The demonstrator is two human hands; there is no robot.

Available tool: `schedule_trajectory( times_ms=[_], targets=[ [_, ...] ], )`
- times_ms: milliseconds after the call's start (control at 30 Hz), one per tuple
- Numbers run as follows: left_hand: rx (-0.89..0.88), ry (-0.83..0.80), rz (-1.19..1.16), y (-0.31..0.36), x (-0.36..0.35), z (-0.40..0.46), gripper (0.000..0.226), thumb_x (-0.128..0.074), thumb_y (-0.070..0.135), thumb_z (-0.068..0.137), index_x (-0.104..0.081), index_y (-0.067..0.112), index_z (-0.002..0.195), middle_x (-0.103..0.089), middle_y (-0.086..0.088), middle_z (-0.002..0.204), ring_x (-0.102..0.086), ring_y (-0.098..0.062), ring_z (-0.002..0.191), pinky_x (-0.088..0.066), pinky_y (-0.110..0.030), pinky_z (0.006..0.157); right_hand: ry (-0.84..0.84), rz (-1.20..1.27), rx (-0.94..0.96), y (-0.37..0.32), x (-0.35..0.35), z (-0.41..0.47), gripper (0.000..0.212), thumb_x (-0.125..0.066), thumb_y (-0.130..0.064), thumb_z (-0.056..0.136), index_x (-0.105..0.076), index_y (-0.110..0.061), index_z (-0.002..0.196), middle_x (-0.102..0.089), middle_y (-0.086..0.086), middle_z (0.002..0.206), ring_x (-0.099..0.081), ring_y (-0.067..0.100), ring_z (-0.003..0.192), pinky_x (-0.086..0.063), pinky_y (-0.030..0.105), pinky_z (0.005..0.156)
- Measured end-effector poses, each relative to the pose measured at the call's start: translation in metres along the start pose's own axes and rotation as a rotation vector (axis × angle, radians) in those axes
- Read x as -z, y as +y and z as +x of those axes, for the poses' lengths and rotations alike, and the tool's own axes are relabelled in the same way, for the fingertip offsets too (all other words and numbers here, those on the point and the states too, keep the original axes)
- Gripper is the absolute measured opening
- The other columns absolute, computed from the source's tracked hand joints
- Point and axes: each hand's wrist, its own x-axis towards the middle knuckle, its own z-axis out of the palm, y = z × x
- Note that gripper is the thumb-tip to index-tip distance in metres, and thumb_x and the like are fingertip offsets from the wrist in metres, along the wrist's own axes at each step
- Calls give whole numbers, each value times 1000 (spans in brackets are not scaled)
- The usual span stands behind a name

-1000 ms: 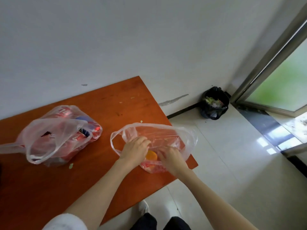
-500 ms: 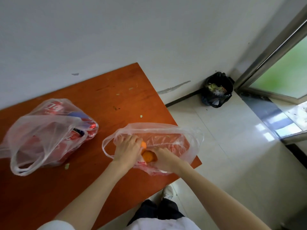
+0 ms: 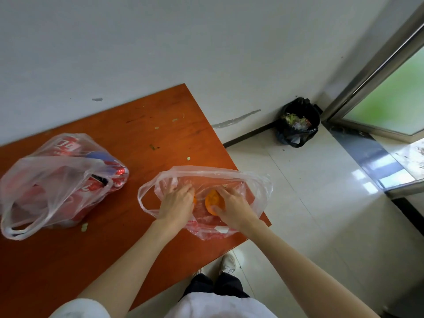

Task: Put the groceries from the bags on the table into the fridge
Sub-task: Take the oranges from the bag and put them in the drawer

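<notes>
At frame centre, the right hand (image 3: pixel 231 207) grips an orange (image 3: pixel 212 199) inside the near bag (image 3: pixel 252 180). The left hand (image 3: pixel 176 203) curls over a second, mostly hidden orange. A can bag (image 3: pixel 46 180) lies at left on the table (image 3: pixel 160 134).

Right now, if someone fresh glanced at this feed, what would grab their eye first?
Both hands are inside the clear bag near the table's right edge: the right hand grips an orange fruit, and the left hand covers another orange piece. To the left lies a second bag full of red cans. A black trash bag sits on the floor in the corner by the glass door.
</notes>
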Motion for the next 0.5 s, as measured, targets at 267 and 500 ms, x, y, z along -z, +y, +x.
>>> schedule_trajectory(
  times_ms=[267, 500],
  targets=[
    [171, -197, 168, 8, 4, 1, 77, -66, 14, 81, -21, 13, 144, -40, -18, 139, -34, -33, 132, -19, -43, 112, 25, -83, -60, -10, -8, 9, 71, -69, -24, 82, -28, -12, 138, -37, 10, 140, -39, 31, 128, -43, 40, 103],
    [160, -117, 100, 5, 9, -2, 74, -69, 31, 80, -29, 18, 142, -48, -10, 129, -42, -28, 125, -23, -44, 109, 43, -45, -42, -7, 2, -3, 68, -63, -27, 84, -28, -12, 140, -38, 8, 139, -37, 30, 130, -37, 39, 105]
  ],
)
